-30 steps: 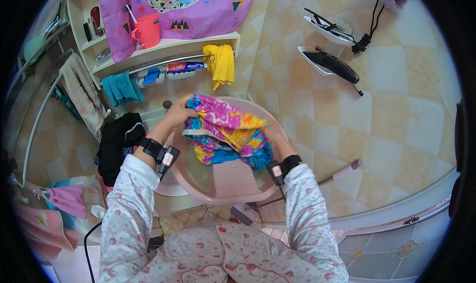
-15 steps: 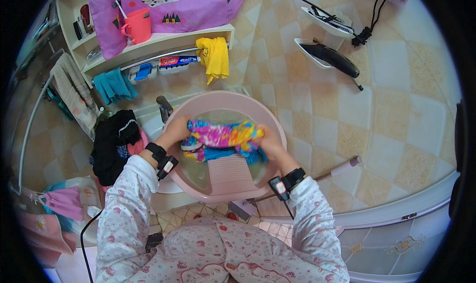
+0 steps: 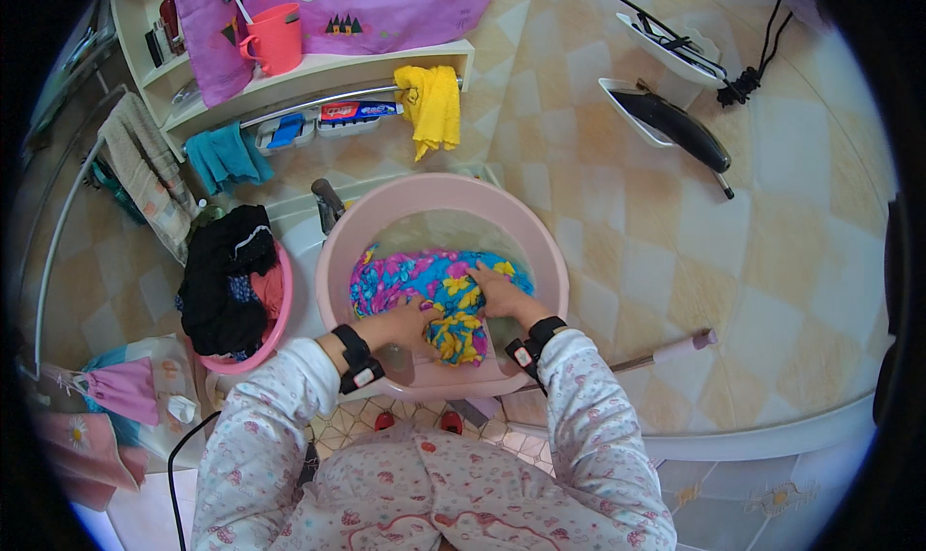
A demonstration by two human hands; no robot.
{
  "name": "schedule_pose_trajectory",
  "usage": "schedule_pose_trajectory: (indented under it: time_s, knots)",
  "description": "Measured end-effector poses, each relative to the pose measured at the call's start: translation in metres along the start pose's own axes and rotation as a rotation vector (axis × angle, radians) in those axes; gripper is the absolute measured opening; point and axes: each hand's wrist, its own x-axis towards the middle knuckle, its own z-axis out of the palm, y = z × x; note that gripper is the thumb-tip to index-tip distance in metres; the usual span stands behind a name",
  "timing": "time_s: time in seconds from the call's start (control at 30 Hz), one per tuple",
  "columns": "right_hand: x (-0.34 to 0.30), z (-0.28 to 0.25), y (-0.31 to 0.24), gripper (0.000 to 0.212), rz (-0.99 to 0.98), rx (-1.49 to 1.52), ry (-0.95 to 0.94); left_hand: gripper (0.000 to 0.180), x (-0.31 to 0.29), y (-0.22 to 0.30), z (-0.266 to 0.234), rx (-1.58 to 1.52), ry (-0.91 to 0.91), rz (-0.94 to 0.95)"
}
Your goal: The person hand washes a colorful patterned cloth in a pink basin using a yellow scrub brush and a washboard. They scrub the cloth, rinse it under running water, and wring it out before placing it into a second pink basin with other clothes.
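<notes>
A wet, patterned cloth (image 3: 400, 273) in blue, pink and yellow lies spread in a pink washbasin (image 3: 545, 252) of cloudy water. Its lower end is bunched over the ridged washboard part of the basin, mostly covering the ridges. My left hand (image 3: 413, 325) is closed on the cloth at the left of the bunched part, its fingertips partly buried in the folds. On the right side of the bunch, my right hand (image 3: 498, 292) presses on the cloth with its fingers stretched out. Black straps with small devices circle both wrists.
Left of the washbasin stands a smaller pink basin (image 3: 280, 310) heaped with dark clothes (image 3: 224, 286). A faucet (image 3: 328, 204) rises behind the washbasin's left rim. Above are a shelf with a red cup (image 3: 277, 44) and a rail with a yellow cloth (image 3: 431, 107). A hair dryer (image 3: 675, 126) hangs on the right wall.
The cloth, stretched up between both hands before, now lies lower and spread in the basin, over the washboard. My hands have come closer together and nearer to me.
</notes>
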Motion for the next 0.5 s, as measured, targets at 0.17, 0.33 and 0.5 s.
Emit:
schedule_pose_trajectory:
  time_s: [0.17,0.33,0.5]
  knots:
    - [0.03,-0.009,0.012,0.1,0.243,-0.099,-0.091,0.022,0.017,-0.029,0.005,0.129,0.229,-0.115]
    - [0.078,-0.002,0.009,0.089,0.377,-0.079,-0.058,0.033,0.032,-0.06,-0.03,0.092,0.339,-0.562]
    - [0.104,0.0,0.017,0.06,0.447,-0.117,-0.042,0.051,0.036,-0.049,-0.055,-0.107,0.142,-0.595]
